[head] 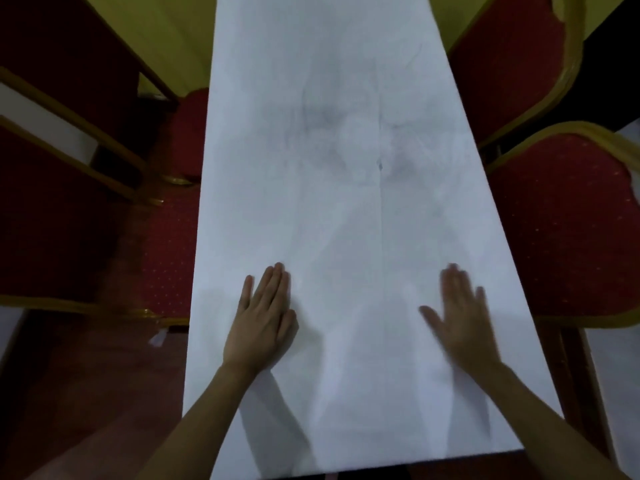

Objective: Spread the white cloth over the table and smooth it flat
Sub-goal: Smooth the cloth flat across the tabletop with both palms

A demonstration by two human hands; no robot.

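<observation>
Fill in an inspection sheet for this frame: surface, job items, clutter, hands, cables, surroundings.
Surface: table fully covered; only a dark strip shows at the near edge.
Job items: white cloth laid along the table, with a lengthwise crease and grey wrinkled patches mid-table.
Clutter: nothing seen on the cloth.
Hands: left hand flat, palm down, fingers together; right hand flat, fingers spread, motion-blurred. Neither grips anything.
Cables: nothing seen.
Surroundings: red chairs with gold frames on the left and right; yellow-green wall beyond.
</observation>
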